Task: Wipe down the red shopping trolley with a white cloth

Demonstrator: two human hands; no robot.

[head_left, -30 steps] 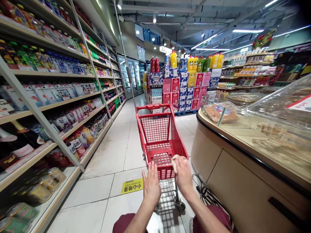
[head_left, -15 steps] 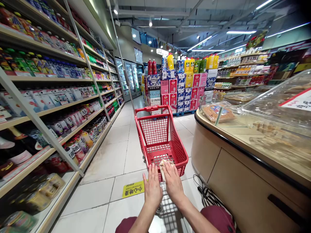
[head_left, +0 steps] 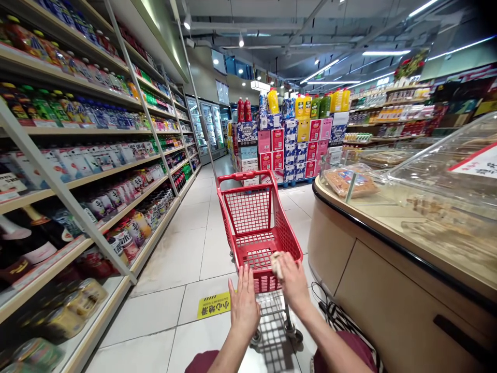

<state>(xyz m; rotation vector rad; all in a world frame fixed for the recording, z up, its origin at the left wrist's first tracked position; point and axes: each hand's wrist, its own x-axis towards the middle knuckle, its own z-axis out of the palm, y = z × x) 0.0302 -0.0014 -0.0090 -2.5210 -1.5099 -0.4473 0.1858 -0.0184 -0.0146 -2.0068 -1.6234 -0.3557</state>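
In front of me stands a red shopping cart with a gridded basket and wheels, its handle at the far side. My left hand lies against the near left corner of the basket rim, fingers stretched out and holding nothing. A pale, crumpled cloth is under the fingers of my right hand, which presses it on the near rim toward the right corner. Part of the cloth is hidden by that hand. The basket has nothing in it.
Drink shelves line the left side. A curved display counter with packaged food stands close on the right, with black cables on the floor below it. A yellow floor sticker lies left of the cart. Stacked drink cartons rise beyond.
My right hand has slid right along the near rim with the cloth, away from my left hand. The left hand stays almost in place.
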